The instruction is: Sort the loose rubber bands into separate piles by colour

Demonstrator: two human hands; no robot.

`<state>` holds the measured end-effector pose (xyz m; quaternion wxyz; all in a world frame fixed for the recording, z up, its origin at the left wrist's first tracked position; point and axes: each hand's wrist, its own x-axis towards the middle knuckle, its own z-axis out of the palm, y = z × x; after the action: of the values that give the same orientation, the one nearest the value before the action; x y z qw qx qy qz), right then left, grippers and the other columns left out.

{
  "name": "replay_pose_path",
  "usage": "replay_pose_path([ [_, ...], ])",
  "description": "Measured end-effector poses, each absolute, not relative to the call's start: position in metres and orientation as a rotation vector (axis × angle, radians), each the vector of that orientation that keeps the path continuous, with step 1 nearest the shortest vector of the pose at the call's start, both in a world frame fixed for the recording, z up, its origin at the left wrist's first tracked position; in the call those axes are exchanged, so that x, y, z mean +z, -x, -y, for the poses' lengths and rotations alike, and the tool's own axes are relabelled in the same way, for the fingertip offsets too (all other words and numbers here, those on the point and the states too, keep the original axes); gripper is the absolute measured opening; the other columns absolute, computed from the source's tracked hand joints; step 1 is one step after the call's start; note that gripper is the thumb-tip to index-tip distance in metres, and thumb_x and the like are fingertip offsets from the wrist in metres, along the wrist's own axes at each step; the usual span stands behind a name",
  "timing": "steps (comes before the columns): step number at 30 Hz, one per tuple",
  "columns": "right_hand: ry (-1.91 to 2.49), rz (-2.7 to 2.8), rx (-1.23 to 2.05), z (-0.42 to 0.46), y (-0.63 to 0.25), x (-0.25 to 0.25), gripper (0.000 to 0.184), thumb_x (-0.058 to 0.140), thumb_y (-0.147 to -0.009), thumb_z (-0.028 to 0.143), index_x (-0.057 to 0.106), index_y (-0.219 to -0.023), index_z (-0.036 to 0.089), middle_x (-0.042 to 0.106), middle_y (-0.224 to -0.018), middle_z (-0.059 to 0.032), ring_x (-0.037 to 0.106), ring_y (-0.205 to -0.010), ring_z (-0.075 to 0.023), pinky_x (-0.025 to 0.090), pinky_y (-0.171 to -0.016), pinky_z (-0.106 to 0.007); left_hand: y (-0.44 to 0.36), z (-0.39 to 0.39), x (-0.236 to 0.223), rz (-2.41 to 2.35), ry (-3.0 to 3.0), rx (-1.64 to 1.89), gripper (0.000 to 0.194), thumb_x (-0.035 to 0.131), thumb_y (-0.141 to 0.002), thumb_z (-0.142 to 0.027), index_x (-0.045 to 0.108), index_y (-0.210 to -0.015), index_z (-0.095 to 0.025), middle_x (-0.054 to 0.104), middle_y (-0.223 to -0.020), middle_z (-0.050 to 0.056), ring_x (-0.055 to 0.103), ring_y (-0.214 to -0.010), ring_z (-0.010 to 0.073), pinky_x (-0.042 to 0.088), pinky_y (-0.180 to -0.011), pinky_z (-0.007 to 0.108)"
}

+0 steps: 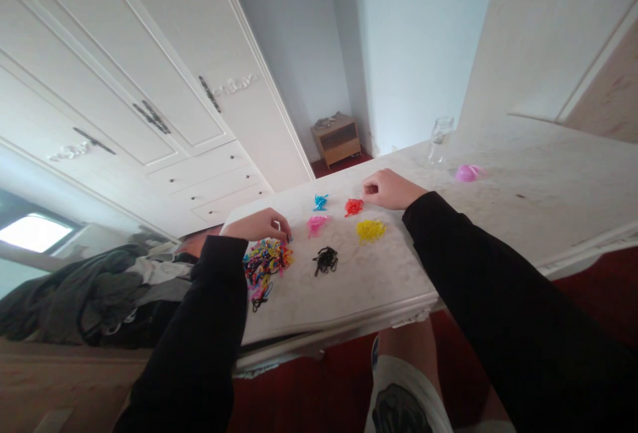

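White worktop (383, 280), pale wardrobe (269, 114) beyond. The left hand's (264, 226) grip is curled, whether clamped on anything I cannot tell; nearer than the other to the mixed bands (269, 261), which stretch frontward from it. The right hand (389, 188), likewise curled, contents unclear, sits just beside the red bands (353, 206).

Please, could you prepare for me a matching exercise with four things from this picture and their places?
Things:
1. left hand
2. right hand
3. black pile
4. glass jar

Places:
A. beside the red pile
B. near the pinkish-purple object
C. at the mixed-colour heap
D. nearer the table's front edge than the yellow pile

Pairs: 1-C, 2-A, 3-D, 4-B
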<state>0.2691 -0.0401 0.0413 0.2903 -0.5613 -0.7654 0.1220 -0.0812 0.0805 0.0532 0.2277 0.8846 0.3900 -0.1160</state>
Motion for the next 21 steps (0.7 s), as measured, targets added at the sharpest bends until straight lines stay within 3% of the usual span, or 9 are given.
replay_pose_path([
  [11, 1.508, 2.045, 0.335, 0.041, -0.268, 0.041, 0.019, 0.058, -0.071, 0.017, 0.049, -0.054, 0.018, 0.051, -0.056, 0.0014, 0.043, -0.058, -0.0116, 0.029, -0.061, -0.029, 0.076, -0.074, 0.06, -1.021, -2.347, -0.253, 0.036, 0.068, -0.08, -0.051, 0.073, -0.086, -0.017, 0.068, -0.07, 0.003, 0.058, -0.064, 0.0161, 0.04, -0.059, 0.027],
  [16, 1.494, 2.061, 0.328, 0.038, -0.269, 0.038, 0.022, 0.058, -0.072, 0.018, 0.047, -0.053, 0.018, 0.049, -0.055, 0.0018, 0.043, -0.058, -0.0116, 0.029, -0.061, -0.029, 0.07, -0.071, 0.058, -1.012, -2.385, -0.183, 0.031, 0.074, -0.075, -0.047, 0.071, -0.082, -0.017, 0.069, -0.071, 0.002, 0.059, -0.066, 0.0151, 0.042, -0.063, 0.027],
  [21, 1.497, 2.058, 0.33, 0.039, -0.27, 0.038, 0.02, 0.059, -0.072, 0.019, 0.049, -0.054, 0.019, 0.05, -0.056, 0.0016, 0.043, -0.058, -0.012, 0.029, -0.061, -0.03, 0.062, -0.065, 0.054, -0.948, -2.426, -0.209, 0.036, 0.075, -0.075, -0.048, 0.075, -0.094, -0.018, 0.073, -0.079, 0.003, 0.064, -0.074, 0.0176, 0.045, -0.066, 0.027],
])
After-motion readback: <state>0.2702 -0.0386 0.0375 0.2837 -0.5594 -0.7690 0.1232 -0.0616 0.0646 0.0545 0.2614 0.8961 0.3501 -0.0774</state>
